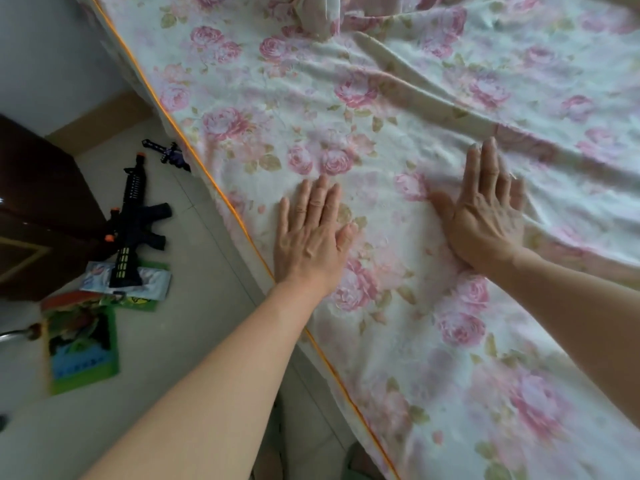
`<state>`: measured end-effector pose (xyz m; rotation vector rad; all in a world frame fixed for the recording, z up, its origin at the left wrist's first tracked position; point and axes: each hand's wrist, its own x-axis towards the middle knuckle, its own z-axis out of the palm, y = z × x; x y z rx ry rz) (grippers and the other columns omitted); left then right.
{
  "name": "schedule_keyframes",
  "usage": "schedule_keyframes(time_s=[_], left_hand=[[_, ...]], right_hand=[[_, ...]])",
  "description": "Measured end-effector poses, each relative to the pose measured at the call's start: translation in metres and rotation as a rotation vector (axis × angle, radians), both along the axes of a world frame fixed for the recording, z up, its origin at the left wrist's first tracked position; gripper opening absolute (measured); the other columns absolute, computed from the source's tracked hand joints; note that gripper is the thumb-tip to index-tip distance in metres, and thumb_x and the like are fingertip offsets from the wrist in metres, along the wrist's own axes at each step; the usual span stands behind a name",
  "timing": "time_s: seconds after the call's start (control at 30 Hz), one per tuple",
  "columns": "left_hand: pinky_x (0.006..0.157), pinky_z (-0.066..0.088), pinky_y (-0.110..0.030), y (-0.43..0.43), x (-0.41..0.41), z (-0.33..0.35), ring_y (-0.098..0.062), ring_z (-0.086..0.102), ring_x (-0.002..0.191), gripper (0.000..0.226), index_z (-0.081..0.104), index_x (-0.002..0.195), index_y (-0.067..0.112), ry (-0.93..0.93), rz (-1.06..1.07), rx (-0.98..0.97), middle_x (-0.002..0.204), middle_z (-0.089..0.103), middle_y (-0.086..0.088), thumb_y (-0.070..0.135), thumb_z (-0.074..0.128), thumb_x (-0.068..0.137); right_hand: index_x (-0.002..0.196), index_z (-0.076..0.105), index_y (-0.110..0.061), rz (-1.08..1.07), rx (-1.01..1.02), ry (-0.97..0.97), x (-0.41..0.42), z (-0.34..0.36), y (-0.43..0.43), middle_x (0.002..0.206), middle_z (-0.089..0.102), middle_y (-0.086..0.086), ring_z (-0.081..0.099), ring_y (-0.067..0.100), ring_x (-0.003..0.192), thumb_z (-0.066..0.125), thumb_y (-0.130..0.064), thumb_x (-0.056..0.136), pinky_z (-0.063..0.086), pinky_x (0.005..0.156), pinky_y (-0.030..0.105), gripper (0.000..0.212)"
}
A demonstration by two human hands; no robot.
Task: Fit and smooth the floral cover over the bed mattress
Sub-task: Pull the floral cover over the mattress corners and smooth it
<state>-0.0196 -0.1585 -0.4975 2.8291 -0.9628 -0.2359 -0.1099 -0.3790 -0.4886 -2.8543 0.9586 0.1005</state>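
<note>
A white cover with pink roses [398,109] lies spread over the mattress, whose orange-piped edge [207,174] runs diagonally down the left side. My left hand [310,237] rests flat, palm down, on the cover close to that edge. My right hand [485,216] also lies flat with fingers spread, a little further in, at the foot of a long diagonal fold [426,84]. Bunched fabric [315,15] gathers at the top. Neither hand holds anything.
On the tiled floor left of the bed lie a black toy gun [133,223] with orange tips, a smaller dark toy [169,154], a green picture book [81,344] and other flat packets. A dark brown wooden cabinet [38,209] stands at the far left.
</note>
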Motion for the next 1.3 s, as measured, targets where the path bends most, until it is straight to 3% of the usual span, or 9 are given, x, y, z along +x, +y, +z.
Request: schedule_keyframes(time_s=[0.07,0.13,0.2,0.4,0.57,0.73,0.93,1.07,1.3], left_hand=[[0.116,-0.016,-0.039,0.008,-0.016,0.002,-0.014,-0.011,0.149,0.075,0.002,0.154,0.026,0.021,0.044,-0.048,0.162,-0.007,0.007,0.056,-0.005,0.086],[0.118,-0.01,-0.044,0.016,-0.03,0.004,-0.016,-0.003,0.149,0.073,0.013,0.154,0.026,0.03,0.132,-0.119,0.162,0.004,0.006,0.055,0.004,0.087],[0.119,0.0,-0.049,0.018,-0.039,0.003,-0.02,0.007,0.149,0.069,0.027,0.151,0.024,0.049,0.237,-0.192,0.161,0.016,0.002,0.053,0.017,0.09],[0.105,0.032,-0.043,0.025,-0.065,0.007,-0.033,0.036,0.132,0.054,0.051,0.132,0.007,0.019,0.606,-0.496,0.146,0.04,-0.013,0.028,0.068,0.085],[0.092,0.031,-0.028,0.029,-0.069,0.014,-0.027,0.042,0.117,0.054,0.049,0.128,0.009,0.147,0.876,-0.602,0.125,0.046,-0.011,0.027,0.071,0.083],[0.097,0.042,-0.042,0.038,-0.068,0.01,-0.031,0.053,0.11,0.041,0.05,0.12,0.01,0.248,0.977,-0.66,0.118,0.049,-0.01,0.025,0.067,0.087],[0.105,0.035,-0.042,0.022,-0.095,0.014,-0.034,0.036,0.132,0.054,0.049,0.136,0.01,0.054,0.631,-0.459,0.144,0.04,-0.013,0.023,0.067,0.086],[0.119,0.006,-0.042,0.013,-0.107,0.009,-0.031,0.004,0.149,0.079,0.022,0.152,0.009,0.105,0.364,-0.281,0.161,0.01,-0.013,0.049,0.052,0.091],[0.118,-0.011,-0.039,0.017,-0.097,0.008,-0.024,-0.019,0.147,0.08,-0.007,0.154,0.018,0.185,0.129,-0.023,0.16,-0.018,-0.007,0.058,0.032,0.096]], right_hand=[[0.151,0.004,-0.012,-0.057,0.015,0.012,-0.001,0.01,0.003,0.158,0.006,0.009,0.01,0.029,0.143,0.031,-0.052,0.096,0.009,0.114,0.049,0.073],[0.136,0.032,-0.005,-0.061,-0.034,-0.013,-0.001,0.017,0.007,0.137,0.034,0.018,0.031,0.033,0.125,0.038,-0.042,0.095,0.026,0.1,0.051,0.055],[0.118,0.044,-0.003,-0.033,-0.097,-0.006,0.001,0.018,0.008,0.119,0.044,0.02,0.039,0.034,0.111,0.039,-0.029,0.095,0.031,0.09,0.048,0.035],[0.11,0.049,-0.001,0.118,-0.127,0.049,0.002,0.023,0.005,0.109,0.053,0.023,0.05,0.038,0.102,0.048,-0.011,0.09,0.038,0.082,0.044,0.022],[0.115,0.047,0.004,0.033,-0.077,0.036,0.0,0.028,-0.007,0.121,0.049,0.029,0.045,0.042,0.115,0.047,-0.008,0.091,0.038,0.093,0.047,0.027],[0.11,0.046,0.001,0.07,-0.079,-0.013,-0.011,0.023,-0.009,0.117,0.05,0.028,0.046,0.042,0.112,0.038,-0.013,0.096,0.038,0.09,0.05,0.021],[0.118,0.045,-0.003,0.115,-0.122,-0.002,-0.032,0.019,0.009,0.12,0.044,0.023,0.04,0.038,0.112,0.041,-0.024,0.097,0.036,0.09,0.05,0.03],[0.125,0.043,-0.005,0.066,-0.009,-0.084,-0.038,0.02,0.018,0.128,0.04,0.022,0.035,0.036,0.119,0.044,-0.021,0.095,0.032,0.096,0.049,0.033],[0.139,0.03,-0.013,-0.17,-0.059,-0.2,-0.104,0.03,0.019,0.134,0.034,0.016,0.033,0.032,0.121,0.042,-0.019,0.09,0.029,0.097,0.049,0.052]])
